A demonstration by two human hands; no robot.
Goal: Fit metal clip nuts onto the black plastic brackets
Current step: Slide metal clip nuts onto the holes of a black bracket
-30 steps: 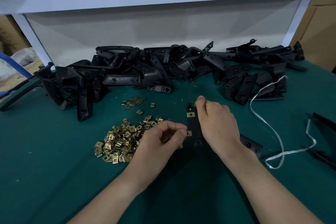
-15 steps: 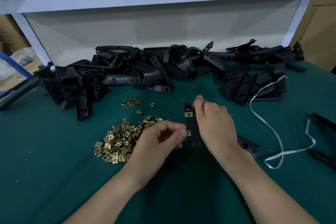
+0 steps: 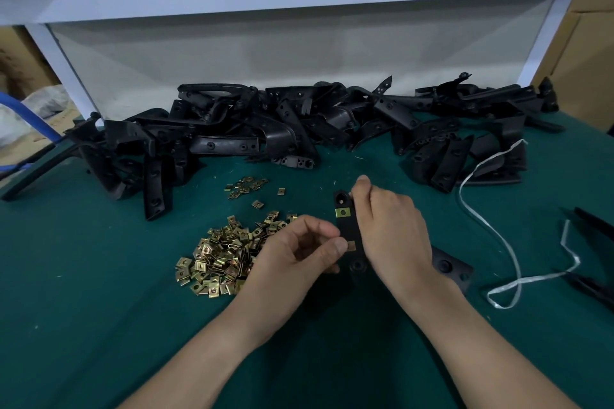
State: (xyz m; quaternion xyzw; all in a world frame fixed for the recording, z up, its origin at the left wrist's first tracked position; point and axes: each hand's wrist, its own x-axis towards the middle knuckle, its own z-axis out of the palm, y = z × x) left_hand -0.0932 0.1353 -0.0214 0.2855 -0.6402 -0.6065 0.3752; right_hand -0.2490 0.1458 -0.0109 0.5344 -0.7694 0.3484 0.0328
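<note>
Green cloth (image 3: 99, 309) carries the work: my right hand (image 3: 388, 229) grips a flat matte bracket (image 3: 347, 229), one brassy nut (image 3: 343, 212) clipped near its far end, while my left hand (image 3: 299, 252) pinches a second nut (image 3: 351, 246) at its left edge. Left of the bracket glints a nut heap (image 3: 226, 252); beyond it a tangled bracket pile (image 3: 265, 133) waits, so most remains, I judge.

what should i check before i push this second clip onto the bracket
1. Grip: the right hand grips the bracket - ok
2. Earlier work: the first clip sits across the bracket near its far end - ok
3. Hold: the left hand pinches the second clip at the bracket's edge - ok
4. Alignment: second clip lined up with its hole - cannot tell, the thumb covers most of it
5. Supply: the pile of clips lies beside the left hand - ok
</note>
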